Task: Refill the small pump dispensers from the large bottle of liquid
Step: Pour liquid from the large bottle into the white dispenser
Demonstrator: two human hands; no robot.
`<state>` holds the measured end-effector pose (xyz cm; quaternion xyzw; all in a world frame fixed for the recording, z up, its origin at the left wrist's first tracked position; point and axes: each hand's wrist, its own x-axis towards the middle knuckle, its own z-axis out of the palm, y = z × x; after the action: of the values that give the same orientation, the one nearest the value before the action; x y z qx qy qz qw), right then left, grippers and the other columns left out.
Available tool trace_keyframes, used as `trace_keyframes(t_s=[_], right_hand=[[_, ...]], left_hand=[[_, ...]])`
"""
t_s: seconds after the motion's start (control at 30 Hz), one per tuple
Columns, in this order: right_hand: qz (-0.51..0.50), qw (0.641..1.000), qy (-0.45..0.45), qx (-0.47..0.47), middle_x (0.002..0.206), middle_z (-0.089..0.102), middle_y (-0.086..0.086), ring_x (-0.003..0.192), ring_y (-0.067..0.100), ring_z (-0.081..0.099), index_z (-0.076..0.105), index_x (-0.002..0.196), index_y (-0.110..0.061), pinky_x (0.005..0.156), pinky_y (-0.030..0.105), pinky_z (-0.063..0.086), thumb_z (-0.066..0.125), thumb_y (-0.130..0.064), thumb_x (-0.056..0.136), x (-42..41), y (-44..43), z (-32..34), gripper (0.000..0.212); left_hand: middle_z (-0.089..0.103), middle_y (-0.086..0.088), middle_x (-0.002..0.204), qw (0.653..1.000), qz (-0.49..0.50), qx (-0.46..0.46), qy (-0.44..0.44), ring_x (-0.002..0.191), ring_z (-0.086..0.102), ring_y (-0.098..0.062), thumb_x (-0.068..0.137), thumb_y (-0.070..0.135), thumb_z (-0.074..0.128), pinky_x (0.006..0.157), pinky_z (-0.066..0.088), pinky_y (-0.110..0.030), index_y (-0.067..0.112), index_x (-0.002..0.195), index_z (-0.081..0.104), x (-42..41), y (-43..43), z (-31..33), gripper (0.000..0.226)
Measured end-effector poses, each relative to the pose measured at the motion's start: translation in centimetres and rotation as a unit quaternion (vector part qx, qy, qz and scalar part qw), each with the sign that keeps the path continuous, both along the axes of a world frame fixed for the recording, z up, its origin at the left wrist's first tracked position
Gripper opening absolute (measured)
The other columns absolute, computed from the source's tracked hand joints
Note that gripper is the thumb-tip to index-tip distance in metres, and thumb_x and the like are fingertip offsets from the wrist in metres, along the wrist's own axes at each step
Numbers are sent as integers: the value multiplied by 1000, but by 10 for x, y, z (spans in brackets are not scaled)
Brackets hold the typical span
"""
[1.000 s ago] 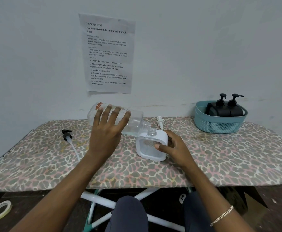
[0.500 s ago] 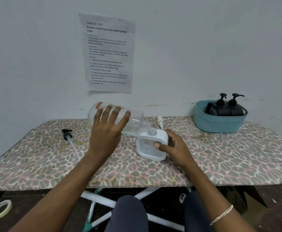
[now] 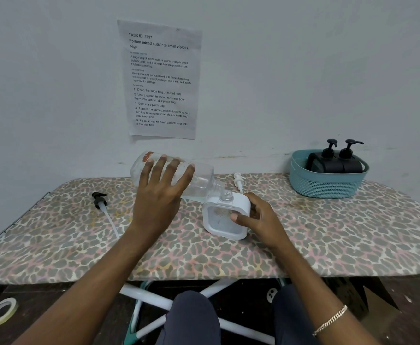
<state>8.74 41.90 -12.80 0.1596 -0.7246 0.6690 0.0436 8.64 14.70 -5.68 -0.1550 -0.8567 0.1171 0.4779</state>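
Hands as before: left hand [image 3: 159,195] curled over tilted large bottle [image 3: 201,181], right hand [image 3: 261,220] curled round white dispenser [image 3: 221,225].

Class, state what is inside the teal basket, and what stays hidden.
Two black pump dispensers stand side by side inside the teal basket, pump heads above its rim. Its wall hides their lower bodies and its floor.

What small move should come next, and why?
Probably tip the bottle a little further: the left hand holds it nearly level, mouth at the open neck of the dispenser, which the right hand steadies; no stream shows.
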Motion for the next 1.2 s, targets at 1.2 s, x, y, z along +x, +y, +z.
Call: trace_keyframes(t_s=[1.2], right_hand=[[0, 1000, 2, 2, 115, 73, -2, 105, 19, 71, 69, 127, -27, 84, 37, 61, 81, -45, 79, 0, 0, 1, 52]], left_hand=[[62, -23, 140, 1000, 0, 3, -3, 134, 56, -49, 81, -13, 64, 118, 37, -64, 13, 144, 62, 1, 1, 1, 68]])
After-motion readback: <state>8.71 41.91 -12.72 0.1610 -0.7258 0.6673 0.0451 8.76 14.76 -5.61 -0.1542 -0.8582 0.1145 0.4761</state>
